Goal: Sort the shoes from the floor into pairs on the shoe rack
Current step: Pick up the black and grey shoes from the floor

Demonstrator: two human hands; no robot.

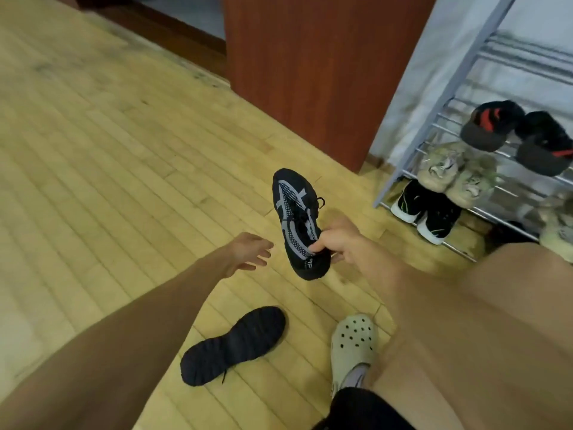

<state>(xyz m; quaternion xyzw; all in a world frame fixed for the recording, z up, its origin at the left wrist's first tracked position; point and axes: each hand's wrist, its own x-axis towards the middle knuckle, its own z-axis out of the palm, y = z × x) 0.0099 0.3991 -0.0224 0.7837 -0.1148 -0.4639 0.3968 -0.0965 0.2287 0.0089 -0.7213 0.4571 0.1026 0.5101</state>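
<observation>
With the right grip (pixel 338 242), holds a black sneaker with grey stripes (pixel 296 217) in the air above the wooden floor (pixel 108 156), roughly over its middle. Grasps it at the heel end, fingers curled round the collar, so the toe points away toward the far edge of the floor and the laced upper faces the camera. Touches the floor nowhere with that sneaker. Has the left grip (pixel 249 252) just beside the sneaker's heel but apart from it, fingers spread and relaxed, holding nothing.

Has a second dark shoe (pixel 235 344) lying sole up on the floor, closer to the near edge, ribbed tread upward and a lace end poking out at one tip. Wears a pale clog with round holes (pixel 353 341) on the foot just right of that upturned shoe, apart from it.

Faces, at the right edge of the floor, a metal shoe rack (pixel 402 167) with barred shelves. Finds three pairs there, each set side by side: a black pair with red marks (pixel 493 125) on a higher shelf, a worn beige pair (pixel 440 167) on the shelf under it, and a black pair with white soles (pixel 409 201) on the lowest shelf at the rack's left end. Cannot tell which shelf carries one more beige shoe (pixel 558 235) farther right, partly hidden behind a bare knee (pixel 511 274). Has a red-brown wooden panel (pixel 310 72) standing at the far edge of the floor, left of the rack
</observation>
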